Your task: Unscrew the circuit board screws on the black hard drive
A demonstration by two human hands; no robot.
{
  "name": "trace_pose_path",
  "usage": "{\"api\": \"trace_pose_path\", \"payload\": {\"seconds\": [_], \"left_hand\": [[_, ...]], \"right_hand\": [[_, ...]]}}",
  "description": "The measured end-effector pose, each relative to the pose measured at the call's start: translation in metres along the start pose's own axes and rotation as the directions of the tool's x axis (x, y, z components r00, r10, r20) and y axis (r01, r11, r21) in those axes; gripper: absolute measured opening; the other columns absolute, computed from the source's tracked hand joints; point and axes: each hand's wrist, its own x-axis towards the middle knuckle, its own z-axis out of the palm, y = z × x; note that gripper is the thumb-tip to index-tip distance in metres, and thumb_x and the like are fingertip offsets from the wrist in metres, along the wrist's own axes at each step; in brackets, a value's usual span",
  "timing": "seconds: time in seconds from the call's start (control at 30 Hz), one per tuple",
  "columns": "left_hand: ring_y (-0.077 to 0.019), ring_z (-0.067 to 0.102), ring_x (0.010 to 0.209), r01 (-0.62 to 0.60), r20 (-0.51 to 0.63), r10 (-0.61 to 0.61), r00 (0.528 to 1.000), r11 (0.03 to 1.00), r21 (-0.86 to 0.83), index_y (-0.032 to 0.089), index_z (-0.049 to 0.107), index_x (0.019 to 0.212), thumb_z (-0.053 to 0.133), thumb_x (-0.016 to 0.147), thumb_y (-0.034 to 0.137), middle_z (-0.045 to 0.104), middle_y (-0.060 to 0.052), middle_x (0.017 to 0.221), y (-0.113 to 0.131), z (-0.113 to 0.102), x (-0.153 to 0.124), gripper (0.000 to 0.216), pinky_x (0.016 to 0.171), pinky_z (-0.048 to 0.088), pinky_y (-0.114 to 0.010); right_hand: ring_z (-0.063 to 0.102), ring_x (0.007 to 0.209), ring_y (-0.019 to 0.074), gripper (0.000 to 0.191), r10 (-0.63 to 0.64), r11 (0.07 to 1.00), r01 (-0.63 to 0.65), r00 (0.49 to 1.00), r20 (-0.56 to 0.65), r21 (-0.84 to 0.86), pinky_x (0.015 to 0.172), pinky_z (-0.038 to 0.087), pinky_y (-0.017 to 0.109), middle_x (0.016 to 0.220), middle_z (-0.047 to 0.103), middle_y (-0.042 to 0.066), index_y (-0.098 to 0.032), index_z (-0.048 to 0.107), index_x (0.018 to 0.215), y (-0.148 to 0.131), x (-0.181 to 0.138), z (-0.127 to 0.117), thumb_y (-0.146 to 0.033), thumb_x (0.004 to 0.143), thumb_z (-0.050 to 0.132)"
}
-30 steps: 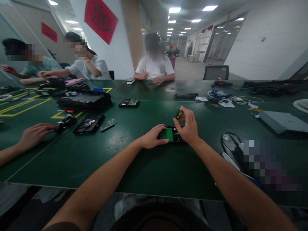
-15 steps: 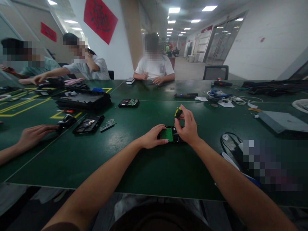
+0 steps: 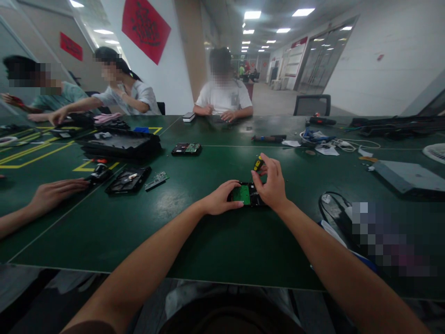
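Observation:
A black hard drive with a green circuit board [image 3: 244, 195] facing up lies on the green table in front of me. My left hand [image 3: 223, 198] grips its left end, thumb on the near edge and fingers on the far one. In my right hand [image 3: 273, 183] is a short screwdriver [image 3: 258, 163] with a yellow and black handle, held between thumb and fingers. It points down over the right part of the drive; its tip is hidden by my fingers.
Left of me lie a circuit board strip [image 3: 157, 181], an opened black drive case [image 3: 128, 180] and a co-worker's hand [image 3: 55, 194] on a dark tool. Beyond are another hard drive [image 3: 186, 149] and a black tray [image 3: 120, 143]. A grey metal box [image 3: 406, 176] sits at right.
The screwdriver handle has turned slightly in my right fingers. My left hand and the drive stay put. A co-worker at the left has lowered a raised hand, and the nearby co-worker's hand shifted slightly right.

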Motion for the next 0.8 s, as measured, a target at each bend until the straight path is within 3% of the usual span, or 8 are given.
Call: {"api": "trace_pose_path", "payload": {"seconds": [0.1,0.3,0.5,0.7,0.8], "left_hand": [[-0.0333,0.039,0.147,-0.003,-0.006,0.003,1.0,1.0,-0.001,0.018,0.044,0.147,0.071,0.086,0.053,0.041,-0.018,0.157,-0.0003,0.0006,-0.0002,0.076,0.123,0.032,-0.051],[-0.0337,0.04,0.146,-0.005,-0.002,0.005,1.0,1.0,-0.008,0.019,0.045,0.147,0.071,0.086,0.054,0.041,-0.016,0.157,-0.003,0.0014,-0.0001,0.075,0.123,0.033,-0.052],[-0.0337,0.039,0.147,-0.011,-0.009,0.011,1.0,1.0,-0.01,0.02,0.044,0.148,0.071,0.085,0.056,0.041,-0.017,0.158,-0.006,0.0022,0.0001,0.077,0.123,0.032,-0.052],[-0.0332,0.039,0.147,-0.014,-0.002,0.014,1.0,1.0,0.002,0.019,0.044,0.147,0.071,0.086,0.054,0.042,-0.017,0.156,-0.0017,0.0005,-0.0005,0.075,0.123,0.033,-0.052],[-0.0326,0.039,0.147,-0.014,-0.006,0.014,1.0,1.0,0.005,0.019,0.044,0.147,0.071,0.086,0.054,0.042,-0.017,0.157,-0.0009,0.0001,-0.0005,0.075,0.123,0.033,-0.052]], "right_hand": [[0.064,0.09,0.0215,0.067,0.007,1.0,-0.007,1.0,-0.016,-0.011,0.075,0.064,0.042,0.131,0.05,0.012,-0.031,0.036,0.153,-0.0004,-0.0001,-0.0005,-0.024,0.093,0.064],[0.065,0.097,0.0222,0.069,-0.021,1.0,0.021,1.0,0.012,0.022,0.088,0.062,0.046,0.136,0.048,0.012,-0.034,0.03,0.157,-0.0003,-0.0005,0.0006,-0.017,0.095,0.056],[0.063,0.09,0.0224,0.069,0.004,0.999,-0.004,1.0,-0.01,-0.039,0.076,0.064,0.044,0.128,0.052,0.012,-0.032,0.034,0.155,0.0011,-0.0003,0.0002,-0.025,0.093,0.063],[0.064,0.099,0.0252,0.07,-0.018,1.0,0.019,1.0,0.022,-0.015,0.087,0.062,0.049,0.135,0.051,0.013,-0.032,0.03,0.158,0.0003,0.0002,-0.0009,-0.021,0.095,0.058],[0.065,0.095,0.0238,0.071,-0.006,1.0,0.007,1.0,0.01,-0.007,0.085,0.063,0.047,0.131,0.052,0.012,-0.033,0.03,0.158,-0.0002,0.0004,0.0001,-0.02,0.094,0.058]]}}
